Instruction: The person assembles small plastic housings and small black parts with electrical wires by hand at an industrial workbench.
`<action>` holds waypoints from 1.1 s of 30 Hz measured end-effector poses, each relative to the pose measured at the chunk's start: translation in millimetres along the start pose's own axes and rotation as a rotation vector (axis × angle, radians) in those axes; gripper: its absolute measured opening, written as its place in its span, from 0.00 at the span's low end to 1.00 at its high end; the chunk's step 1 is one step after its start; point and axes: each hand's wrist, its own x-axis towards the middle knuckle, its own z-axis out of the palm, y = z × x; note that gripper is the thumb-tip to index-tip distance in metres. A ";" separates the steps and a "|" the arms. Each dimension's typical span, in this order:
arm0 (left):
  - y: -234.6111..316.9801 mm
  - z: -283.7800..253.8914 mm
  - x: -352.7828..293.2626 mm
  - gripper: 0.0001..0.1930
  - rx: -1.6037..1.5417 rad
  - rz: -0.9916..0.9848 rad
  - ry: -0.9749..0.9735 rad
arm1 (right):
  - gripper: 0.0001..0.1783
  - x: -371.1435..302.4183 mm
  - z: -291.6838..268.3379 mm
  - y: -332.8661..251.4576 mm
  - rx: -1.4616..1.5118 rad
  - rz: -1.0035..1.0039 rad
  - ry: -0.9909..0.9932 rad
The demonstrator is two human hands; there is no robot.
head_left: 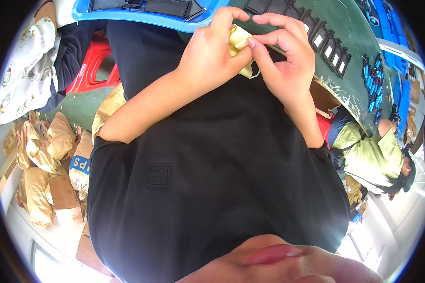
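Note:
A crumpled pale yellow strip [241, 37], which looks like tape or backing paper, is held between my two hands at the table's near edge. My left hand [205, 53] is closed around it, the index finger curled over the top and the thumb beneath. My right hand [288, 63] pinches the strip's right side between thumb and index finger, its other fingers bent. The strip's lower end hangs below the left thumb, beside a thin pale loop. Just beyond my right hand, a row of flat black plastic frames [318, 35], several with white pads, lies on the green table [349, 28].
A blue tray [174, 22] with black parts stands at the far left. Small blue cylinders with black wires [374, 85] lie to the right, near a person in a yellow-green shirt [370, 155]. At left are a red stool [92, 61], another person's patterned garment [26, 70] and brown sacks [45, 146].

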 end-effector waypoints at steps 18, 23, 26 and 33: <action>0.5 2.2 4.0 0.27 0.037 0.143 0.128 | 0.13 3.6 -6.5 -3.1 0.018 0.000 0.167; -2.8 2.6 6.1 0.26 -0.001 0.182 0.149 | 0.18 3.5 -5.8 -9.8 -0.036 0.093 0.169; -2.0 2.0 6.2 0.25 0.018 0.226 0.166 | 0.18 7.7 -3.2 -12.8 -0.017 0.096 0.172; 0.9 1.0 5.0 0.24 -0.009 0.181 0.148 | 0.11 5.2 -5.3 -5.8 0.232 0.186 0.114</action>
